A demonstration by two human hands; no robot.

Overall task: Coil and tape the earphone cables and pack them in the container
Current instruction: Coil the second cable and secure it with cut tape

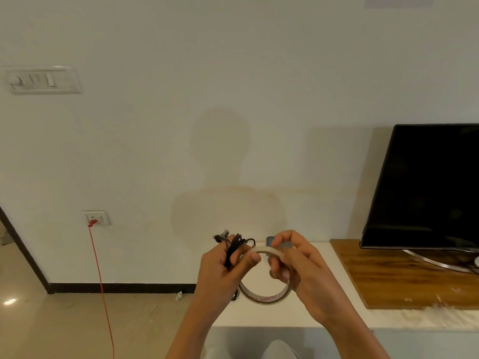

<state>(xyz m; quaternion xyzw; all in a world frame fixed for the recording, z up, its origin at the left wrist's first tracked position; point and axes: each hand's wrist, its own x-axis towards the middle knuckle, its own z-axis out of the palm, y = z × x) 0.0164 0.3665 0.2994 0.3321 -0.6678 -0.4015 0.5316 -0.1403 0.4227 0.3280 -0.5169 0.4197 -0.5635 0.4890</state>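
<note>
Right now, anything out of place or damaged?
Minor only. A crumpled scrap lies on the floor by the skirting, and the board under the TV looks chipped, flecked white along its front edge. Left hand holds the coiled cable, right hand the tape; nothing odd there.

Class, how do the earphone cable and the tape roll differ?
The earphone cable is black; the tape roll is pale. The cable is a loose bundle; the roll is one open ring. The left hand grips the cable; the right hand holds the roll. Both are held above the counter.
</note>
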